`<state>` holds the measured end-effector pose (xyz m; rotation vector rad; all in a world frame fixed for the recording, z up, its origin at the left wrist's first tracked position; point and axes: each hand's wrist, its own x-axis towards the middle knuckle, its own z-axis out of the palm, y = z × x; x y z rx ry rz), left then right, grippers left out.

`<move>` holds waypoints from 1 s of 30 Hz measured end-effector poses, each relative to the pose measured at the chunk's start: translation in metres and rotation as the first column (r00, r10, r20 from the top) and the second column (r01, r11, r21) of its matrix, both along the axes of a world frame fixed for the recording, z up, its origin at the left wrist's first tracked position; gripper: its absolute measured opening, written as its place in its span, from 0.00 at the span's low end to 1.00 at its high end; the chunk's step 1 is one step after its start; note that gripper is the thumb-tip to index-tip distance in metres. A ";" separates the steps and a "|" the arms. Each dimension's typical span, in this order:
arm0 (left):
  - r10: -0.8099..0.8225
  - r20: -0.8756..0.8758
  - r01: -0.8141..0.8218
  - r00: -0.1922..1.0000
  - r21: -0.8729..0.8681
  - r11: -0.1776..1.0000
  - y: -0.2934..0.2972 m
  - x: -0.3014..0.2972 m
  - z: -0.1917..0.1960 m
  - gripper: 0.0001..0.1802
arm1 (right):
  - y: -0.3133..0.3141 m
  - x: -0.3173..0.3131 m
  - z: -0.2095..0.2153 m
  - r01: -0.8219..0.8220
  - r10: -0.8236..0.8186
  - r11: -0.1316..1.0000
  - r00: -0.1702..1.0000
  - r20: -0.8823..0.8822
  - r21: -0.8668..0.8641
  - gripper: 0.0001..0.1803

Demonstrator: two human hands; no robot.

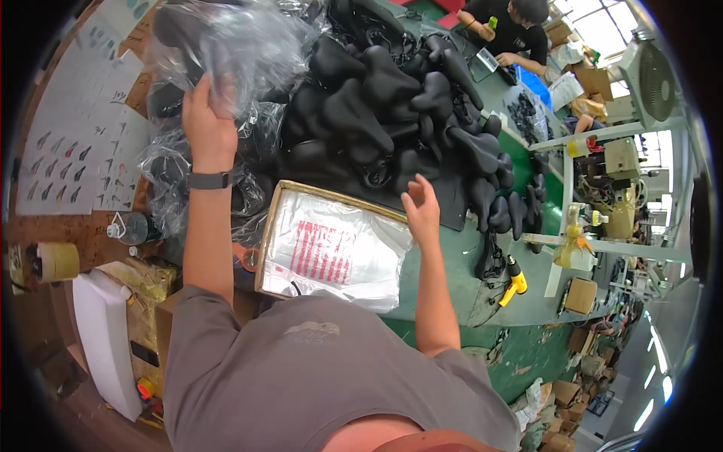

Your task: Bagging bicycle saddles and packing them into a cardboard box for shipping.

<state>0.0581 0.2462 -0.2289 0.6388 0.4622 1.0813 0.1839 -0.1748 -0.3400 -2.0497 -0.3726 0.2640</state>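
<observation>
At the upper left, my left hand (211, 124) reaches forward with its fingers closed on a black bicycle saddle in a clear plastic bag (248, 49). The bag is partly smeared by motion. My right hand (423, 215) hangs above the right edge of an open carton, fingers apart and holding nothing. Inside that cardboard box (265, 233) lies a stack of clear plastic bags (361, 252) with red print. Beyond the box, a large heap of bare black bicycle saddles (354, 124) covers the green table.
More bagged saddles (169, 169) lie left of the heap. A yellow heat gun (515, 282) rests at right, near a metal frame (625, 132) carrying a fan (649, 83). Printed sheets (75, 143) and a clear bottle (135, 227) are at left. Another person (520, 34) works across the table.
</observation>
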 end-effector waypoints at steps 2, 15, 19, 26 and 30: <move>0.023 -0.111 -0.013 0.994 0.089 0.996 -0.038 0.019 -0.002 0.23 | 0.011 0.039 -0.029 -0.026 0.027 0.998 1.000 0.016 -0.066 0.35; -0.223 -0.928 0.912 0.298 0.346 -0.222 -0.338 -0.028 -0.199 0.16 | 0.134 0.078 -0.064 -0.304 0.269 0.852 0.953 -0.142 -0.426 0.37; 0.036 -0.927 0.866 0.374 0.335 -0.372 -0.378 -0.024 -0.231 0.22 | 0.034 0.018 -0.002 -0.210 0.359 0.932 0.657 -0.663 0.296 0.25; 0.076 -0.853 0.850 0.516 0.499 -0.168 -0.399 -0.038 -0.274 0.09 | -0.171 -0.167 0.076 0.304 0.273 0.741 0.680 -0.681 0.599 0.49; 0.174 -0.919 0.930 0.354 0.326 -0.168 -0.392 -0.034 -0.238 0.22 | -0.265 -0.219 0.023 0.543 -0.104 0.786 0.585 -0.804 0.294 0.27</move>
